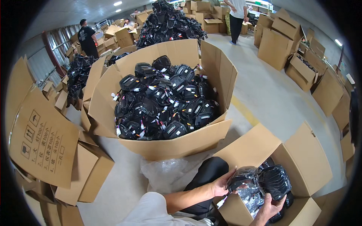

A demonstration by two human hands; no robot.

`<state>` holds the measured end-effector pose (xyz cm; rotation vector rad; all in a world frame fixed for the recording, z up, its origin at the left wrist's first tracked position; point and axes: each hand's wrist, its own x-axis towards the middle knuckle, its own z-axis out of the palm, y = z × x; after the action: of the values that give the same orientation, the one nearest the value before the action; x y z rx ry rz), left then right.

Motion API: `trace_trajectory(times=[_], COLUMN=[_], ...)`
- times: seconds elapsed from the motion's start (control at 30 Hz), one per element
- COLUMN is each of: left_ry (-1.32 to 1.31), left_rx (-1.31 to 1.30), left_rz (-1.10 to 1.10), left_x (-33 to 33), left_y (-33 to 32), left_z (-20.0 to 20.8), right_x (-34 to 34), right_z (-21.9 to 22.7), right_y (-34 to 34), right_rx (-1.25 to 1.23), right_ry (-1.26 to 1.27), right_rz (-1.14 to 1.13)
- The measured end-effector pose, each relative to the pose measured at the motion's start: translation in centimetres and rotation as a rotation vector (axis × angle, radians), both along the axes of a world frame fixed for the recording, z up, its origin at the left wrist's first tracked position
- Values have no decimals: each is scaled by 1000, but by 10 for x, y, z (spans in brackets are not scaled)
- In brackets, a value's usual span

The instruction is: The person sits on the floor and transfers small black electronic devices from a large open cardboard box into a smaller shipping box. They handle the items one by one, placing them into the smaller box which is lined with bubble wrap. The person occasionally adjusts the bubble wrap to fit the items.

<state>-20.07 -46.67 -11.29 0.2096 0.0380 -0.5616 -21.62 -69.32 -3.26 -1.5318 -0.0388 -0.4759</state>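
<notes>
My left hand (pixel 223 185) is closed on a black instrument unit (pixel 238 182) in clear plastic film; a cable with a white connector (pixel 221 202) dangles below it. My right hand (pixel 272 207) grips the lower edge of a rounded black instrument unit (pixel 275 181), shiny with film. The two units touch or overlap, and I cannot tell whether they share one wrap. Both hands are over an open cardboard box (pixel 303 160) at the lower right, where more film-wrapped black pieces (pixel 252 199) lie.
Ahead stands a large open carton (pixel 169 147) heaped with black units (pixel 162 98) and white connectors. Clear plastic film (pixel 164 175) lies on the floor before it. Cartons (pixel 45 139) crowd the left; more boxes (pixel 275 47) line the right. Two people (pixel 87 39) (pixel 237 19) stand farther back.
</notes>
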Motion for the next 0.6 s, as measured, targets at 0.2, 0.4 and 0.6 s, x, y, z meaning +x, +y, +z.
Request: trace_trajectory(times=[0.2, 0.4, 0.6], left_ry=[150, -20, -56], left_rx=[-245, -273, -184], left_rz=[5, 168, 324], left_x=[15, 59, 79], left_y=[10, 52, 68], left_z=[9, 24, 16], right_x=[12, 11, 6], right_z=[7, 18, 23], right_y=[-22, -35, -48], right_rx=[-110, -203, -264], right_ry=[-21, 44, 109], right_rz=[-69, -96, -140])
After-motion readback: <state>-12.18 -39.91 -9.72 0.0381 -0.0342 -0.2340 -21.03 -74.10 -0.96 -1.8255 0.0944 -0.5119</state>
